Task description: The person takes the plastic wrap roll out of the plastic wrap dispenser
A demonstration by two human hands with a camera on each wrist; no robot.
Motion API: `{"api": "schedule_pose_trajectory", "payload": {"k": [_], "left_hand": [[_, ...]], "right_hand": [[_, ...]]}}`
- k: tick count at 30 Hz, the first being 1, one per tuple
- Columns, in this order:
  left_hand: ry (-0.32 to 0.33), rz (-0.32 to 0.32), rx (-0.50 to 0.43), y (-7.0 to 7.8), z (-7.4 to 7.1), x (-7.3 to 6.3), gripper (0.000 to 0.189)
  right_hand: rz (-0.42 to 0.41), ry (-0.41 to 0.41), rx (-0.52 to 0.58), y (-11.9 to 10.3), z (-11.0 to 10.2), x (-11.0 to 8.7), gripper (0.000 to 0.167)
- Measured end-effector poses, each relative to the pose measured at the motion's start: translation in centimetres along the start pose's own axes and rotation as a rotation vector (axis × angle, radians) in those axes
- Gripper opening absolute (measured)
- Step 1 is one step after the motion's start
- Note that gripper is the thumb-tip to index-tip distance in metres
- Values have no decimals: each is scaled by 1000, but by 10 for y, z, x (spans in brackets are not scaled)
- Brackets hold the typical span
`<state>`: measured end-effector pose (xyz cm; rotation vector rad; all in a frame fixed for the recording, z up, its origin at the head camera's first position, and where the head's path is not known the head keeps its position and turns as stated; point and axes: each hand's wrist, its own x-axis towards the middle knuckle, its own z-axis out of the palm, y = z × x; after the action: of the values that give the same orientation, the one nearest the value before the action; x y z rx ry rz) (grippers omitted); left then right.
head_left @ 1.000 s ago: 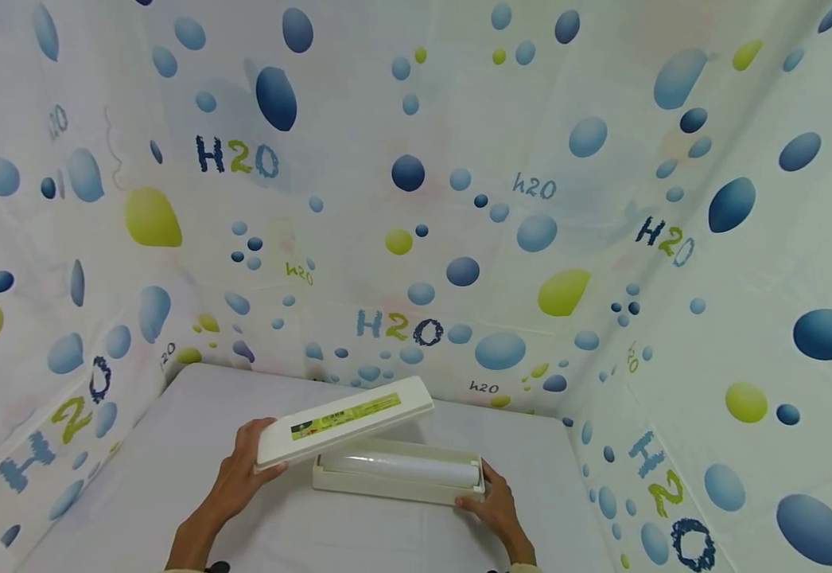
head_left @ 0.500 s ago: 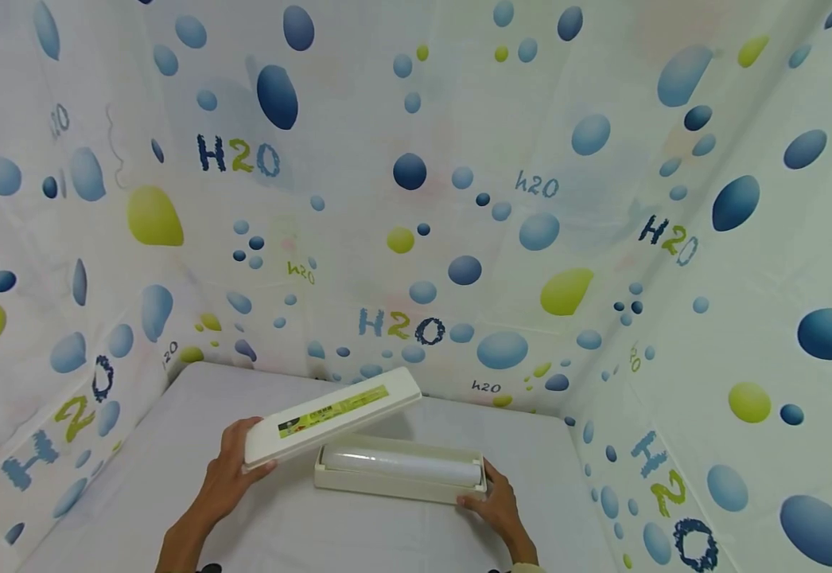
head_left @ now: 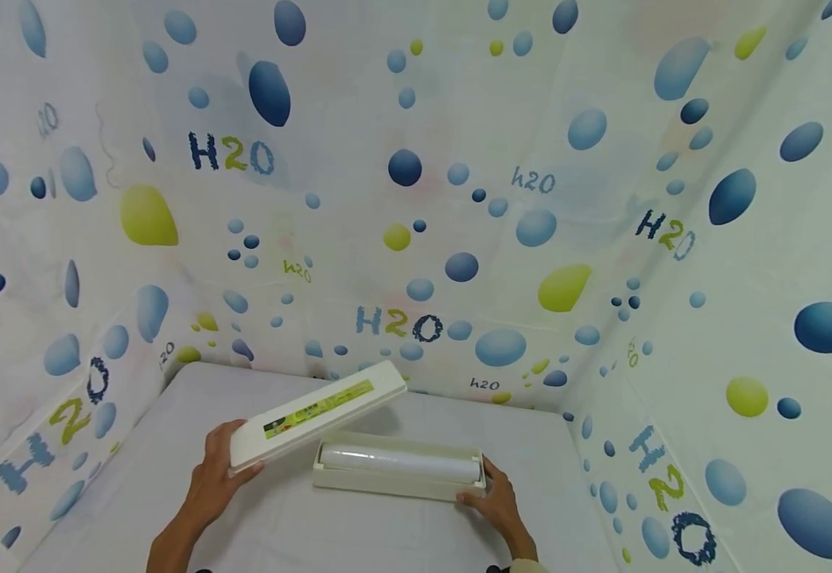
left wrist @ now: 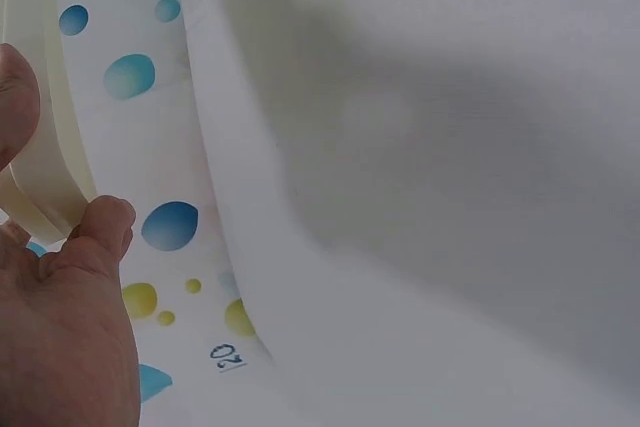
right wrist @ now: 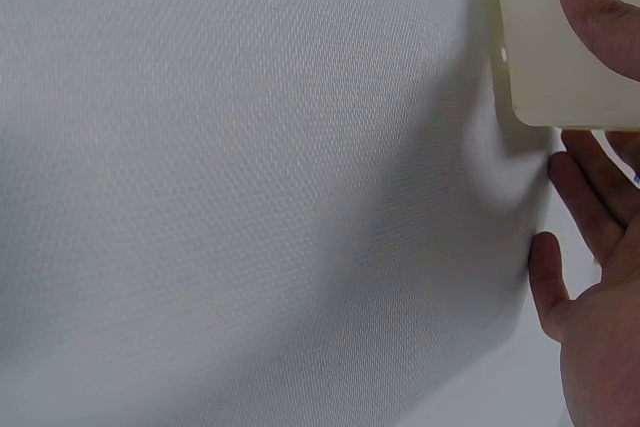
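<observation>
My left hand (head_left: 210, 484) holds a long white lid (head_left: 319, 412) by its left end, in the head view. The lid carries a yellow-green label and tilts up to the right, above the table. Below and right of it, an off-white cling film box (head_left: 380, 482) sits uncovered. A shiny, whitish roll of film (head_left: 402, 461) lies inside. My right hand (head_left: 496, 500) grips the box's right end, thumb on the front wall. In the left wrist view, thumb and fingers pinch the lid's end (left wrist: 40, 172). The right wrist view shows my thumb against the box's corner (right wrist: 550, 77).
A white cloth covers the table (head_left: 344, 533). White sheets printed with blue and green drops and "H2O" hang as walls (head_left: 344, 263) behind and on both sides.
My left hand has carried the lid leftward, away from over the box, showing more of the roll. The right hand and the box stay in place.
</observation>
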<state>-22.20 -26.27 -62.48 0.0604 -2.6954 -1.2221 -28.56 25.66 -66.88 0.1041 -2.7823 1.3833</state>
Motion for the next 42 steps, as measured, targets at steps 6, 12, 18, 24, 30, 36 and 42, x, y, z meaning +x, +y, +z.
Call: {"api": "schedule_pose_trajectory", "payload": {"k": [6, 12, 18, 24, 30, 36, 42], "left_hand": [[16, -5, 12, -2, -1, -3, 85], [44, -11, 18, -5, -4, -5, 84], [47, -28, 13, -9, -8, -7, 85], [63, -36, 10, -16, -12, -13, 85], [100, -55, 26, -24, -14, -22, 86], [85, -133, 45, -32, -19, -29, 90], [63, -175, 55, -34, -23, -26, 93]], "right_hand": [[10, 6, -11, -1, 0, 1, 100], [17, 4, -17, 2, 1, 0, 100], [9, 4, -22, 3, 1, 0, 101], [17, 0, -22, 4, 1, 0, 100], [23, 3, -2, 3, 3, 0, 100], [3, 32, -12, 9, 8, -5, 101], [-64, 59, 15, 15, 6, -2, 100]]}}
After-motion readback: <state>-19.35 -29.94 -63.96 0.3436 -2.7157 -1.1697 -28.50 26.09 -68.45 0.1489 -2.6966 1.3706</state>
